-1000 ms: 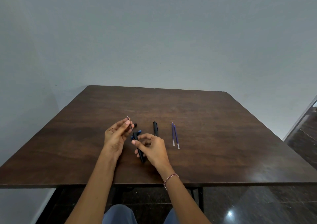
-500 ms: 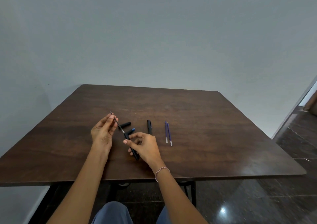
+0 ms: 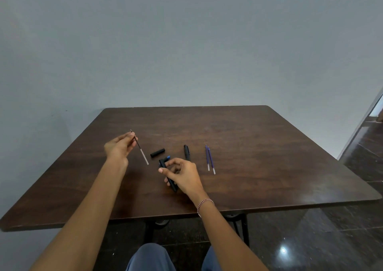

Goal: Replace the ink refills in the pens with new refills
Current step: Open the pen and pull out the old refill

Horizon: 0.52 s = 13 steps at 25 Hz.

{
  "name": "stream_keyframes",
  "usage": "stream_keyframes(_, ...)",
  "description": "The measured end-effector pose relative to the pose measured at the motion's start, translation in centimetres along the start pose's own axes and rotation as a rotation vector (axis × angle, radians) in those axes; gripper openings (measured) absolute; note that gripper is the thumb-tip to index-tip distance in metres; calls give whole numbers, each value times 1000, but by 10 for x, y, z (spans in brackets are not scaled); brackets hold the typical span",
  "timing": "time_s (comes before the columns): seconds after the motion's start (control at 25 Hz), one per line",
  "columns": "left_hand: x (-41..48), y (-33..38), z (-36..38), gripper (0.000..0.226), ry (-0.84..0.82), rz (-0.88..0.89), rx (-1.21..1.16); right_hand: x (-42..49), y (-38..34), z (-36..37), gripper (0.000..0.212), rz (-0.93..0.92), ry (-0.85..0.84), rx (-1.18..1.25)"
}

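The left hand (image 3: 119, 149) pinches a thin dark refill (image 3: 141, 151) with a pale end above the glossy wooden table (image 3: 269, 167), while the right hand (image 3: 183, 174), at its four o'clock, curls round a black tubular pen barrel (image 3: 164, 168), with two slim purple refills (image 3: 210, 159) at that hand's two o'clock.

Left hand (image 3: 119, 149) raised, fingertips pinching refill (image 3: 143, 155); right hand (image 3: 183, 175) lower, fingers curled round pen barrel (image 3: 162, 164).

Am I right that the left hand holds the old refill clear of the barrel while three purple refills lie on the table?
Not quite: the head view shows two purple refills, not three. The left hand holds the old refill clear of the barrel.
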State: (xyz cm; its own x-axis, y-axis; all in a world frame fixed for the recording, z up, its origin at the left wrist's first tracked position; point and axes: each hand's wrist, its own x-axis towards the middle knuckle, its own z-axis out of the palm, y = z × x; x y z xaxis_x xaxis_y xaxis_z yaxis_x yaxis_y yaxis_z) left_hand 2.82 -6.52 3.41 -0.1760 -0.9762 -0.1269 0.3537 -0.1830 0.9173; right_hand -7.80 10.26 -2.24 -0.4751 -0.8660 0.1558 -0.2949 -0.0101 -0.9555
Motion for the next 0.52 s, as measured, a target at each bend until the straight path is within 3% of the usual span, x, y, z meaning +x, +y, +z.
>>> stream_keyframes(0.12, 14, 1, -1, 16, 18, 54, 334, 0, 0, 0, 23, -13, 4, -3)
stream_keyframes(0.36, 29, -10, -5, 9, -46, 176, 1222, -1, -4, -1, 20, -2, -6, 19)
stream_keyframes(0.52, 24, -17, 3, 19, -40, 293, 1476, -2, -4, -1, 22, -9, -9, 16)
